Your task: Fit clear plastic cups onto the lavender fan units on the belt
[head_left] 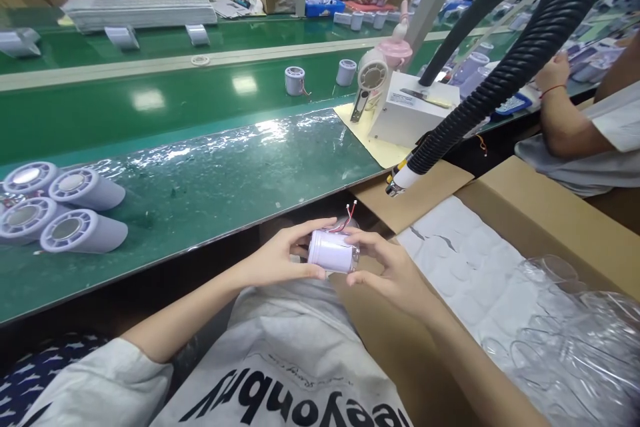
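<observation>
A short lavender plastic cylinder [331, 251] lies on its side between my hands, just off the bench edge above my lap. Red and white wires [350, 215] with small white connectors stick up from it. My left hand [289, 253] grips its left end, thumb below and fingers above. At the other end, the fingers and thumb of my right hand [384, 265] close round a clear rim. To the left on the bench, several similar lavender cylinders [90, 232] lie on their sides, grilled ends toward me.
A black flexible hose [480, 87] with a metal nozzle [395, 188] hangs ahead right, from a white box [407, 110]. At right, an open cardboard box [565, 213] holds clear plastic cups [575, 347]. Lavender parts stand on the green conveyor [190, 97]. Co-workers sit opposite and at right.
</observation>
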The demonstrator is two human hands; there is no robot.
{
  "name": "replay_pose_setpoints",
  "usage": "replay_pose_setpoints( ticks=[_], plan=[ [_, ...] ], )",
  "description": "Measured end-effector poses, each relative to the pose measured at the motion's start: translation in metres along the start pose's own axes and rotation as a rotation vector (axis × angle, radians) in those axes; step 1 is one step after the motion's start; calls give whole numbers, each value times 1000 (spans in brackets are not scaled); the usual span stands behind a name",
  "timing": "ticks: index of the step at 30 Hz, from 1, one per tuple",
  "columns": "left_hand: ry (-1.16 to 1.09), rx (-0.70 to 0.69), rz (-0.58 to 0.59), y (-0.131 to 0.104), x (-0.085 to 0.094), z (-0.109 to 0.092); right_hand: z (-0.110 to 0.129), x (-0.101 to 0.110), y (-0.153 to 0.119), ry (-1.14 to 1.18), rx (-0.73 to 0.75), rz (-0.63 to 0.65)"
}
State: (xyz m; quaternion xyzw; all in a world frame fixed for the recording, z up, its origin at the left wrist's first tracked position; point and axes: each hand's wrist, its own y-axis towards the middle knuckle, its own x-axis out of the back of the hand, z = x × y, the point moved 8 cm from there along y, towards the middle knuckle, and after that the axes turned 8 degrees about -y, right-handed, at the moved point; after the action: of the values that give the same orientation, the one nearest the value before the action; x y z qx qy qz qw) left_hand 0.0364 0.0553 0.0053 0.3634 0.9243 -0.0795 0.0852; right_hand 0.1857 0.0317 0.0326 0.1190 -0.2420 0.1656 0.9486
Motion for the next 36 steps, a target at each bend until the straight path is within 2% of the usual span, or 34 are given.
replay_pose_setpoints(
  ticks=[7,17,25,32,36],
  plan=[
    [113,-162,77,-2,-6,-17,-2,-3,0,197,-170,59],
    [181,-175,71,-6,-5,-21,-19,-16,-1,475,-345,106],
    [199,-178,64,-7,-5,-21,-24,-23,-3,591,-398,95],
    [212,-208,74,-9,-6,-23,-31,-39,-7,648,-534,181],
    [227,-230,81,-9,-7,-23,-31,-46,-9,701,-637,176]
  ],
)
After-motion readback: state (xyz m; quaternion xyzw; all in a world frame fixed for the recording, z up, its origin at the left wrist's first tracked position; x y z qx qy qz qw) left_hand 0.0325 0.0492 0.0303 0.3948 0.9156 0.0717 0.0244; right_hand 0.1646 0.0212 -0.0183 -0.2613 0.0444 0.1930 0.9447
